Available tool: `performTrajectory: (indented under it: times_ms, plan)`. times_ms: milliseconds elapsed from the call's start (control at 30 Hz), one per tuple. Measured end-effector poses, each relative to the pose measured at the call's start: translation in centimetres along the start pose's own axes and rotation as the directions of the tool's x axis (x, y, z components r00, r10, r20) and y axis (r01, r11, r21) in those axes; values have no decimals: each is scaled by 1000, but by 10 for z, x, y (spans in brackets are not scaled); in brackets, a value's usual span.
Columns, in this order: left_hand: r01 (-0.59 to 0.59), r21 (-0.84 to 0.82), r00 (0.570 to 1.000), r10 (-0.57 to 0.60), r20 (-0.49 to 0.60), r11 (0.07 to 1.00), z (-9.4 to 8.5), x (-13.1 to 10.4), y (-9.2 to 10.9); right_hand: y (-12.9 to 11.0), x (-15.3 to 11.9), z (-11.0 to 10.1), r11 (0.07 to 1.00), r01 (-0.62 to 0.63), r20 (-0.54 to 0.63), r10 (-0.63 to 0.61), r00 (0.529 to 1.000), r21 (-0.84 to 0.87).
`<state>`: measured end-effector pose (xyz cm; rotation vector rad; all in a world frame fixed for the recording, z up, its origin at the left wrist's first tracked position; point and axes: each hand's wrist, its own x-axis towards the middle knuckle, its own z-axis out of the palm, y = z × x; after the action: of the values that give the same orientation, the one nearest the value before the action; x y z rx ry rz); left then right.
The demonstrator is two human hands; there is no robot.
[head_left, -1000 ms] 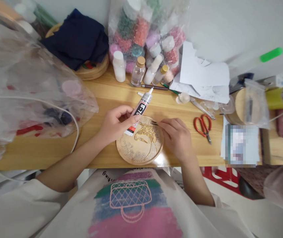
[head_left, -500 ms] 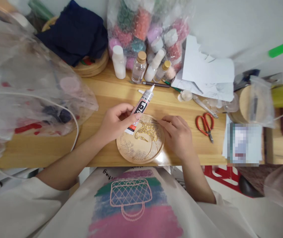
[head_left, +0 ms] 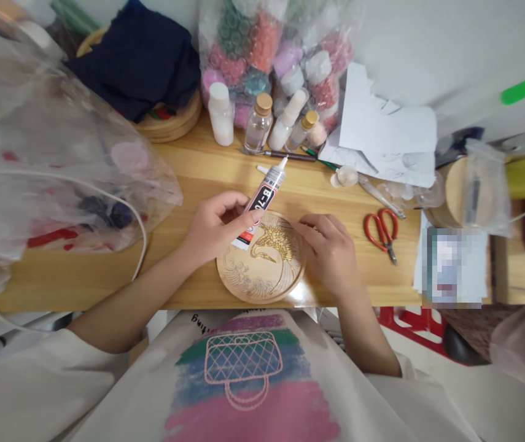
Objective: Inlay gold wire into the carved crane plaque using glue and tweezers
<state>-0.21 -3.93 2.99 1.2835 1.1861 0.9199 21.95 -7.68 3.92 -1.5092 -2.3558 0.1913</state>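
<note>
A glue tube (head_left: 260,202) with a black and red label is in my left hand (head_left: 218,227), its white nozzle pointing up and away from me. Under the tube lies a round wooden plaque (head_left: 244,276) bearing a bird design, part gold and part dark outline. My right hand (head_left: 331,248) is at the plaque's right rim, thumb and fingertips pinched together at its upper right; what is between them is too small to make out. A small white cap (head_left: 263,169) lies beside the nozzle.
Bottles (head_left: 257,126) stand at the back before a plastic bag of colourful rolls (head_left: 262,43). Red-handled pliers (head_left: 382,230) lie right of my right hand. White papers (head_left: 386,138) are behind them. A large plastic bag (head_left: 82,153) and a white cable (head_left: 126,205) occupy the left.
</note>
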Motion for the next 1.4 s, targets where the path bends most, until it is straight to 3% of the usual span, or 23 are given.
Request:
performTrajectory:
  times_ms: [367, 600, 900, 1000, 1233, 1400]
  plan:
    - [-45, 33, 999, 45, 4, 998, 1, 3, -9, 0, 1, 1, 997, 59, -21, -61, 998, -52]
    - [-15, -44, 1000, 15, 1, 999, 2, 3, -10, 1, 2, 2, 994, 98, -65, -101, 993, -48]
    - [-19, -60, 1000, 18, -15, 998, 1, 3, -9, 1, 2, -1, 998, 55, -97, -56, 994, -18]
    - [-26, -32, 1000, 26, -10, 999, 0, 3, -8, 9, -2, -3, 1000, 10, -149, -14, 989, -30]
    - [-27, -29, 1000, 26, -15, 999, 1, 2, -7, 34, -25, 1, 973, -222, -177, 208, 962, -59]
    - [-47, 41, 999, 47, -14, 998, -1, 3, -8, 24, -25, -1, 965, -233, -178, 211, 961, -118]
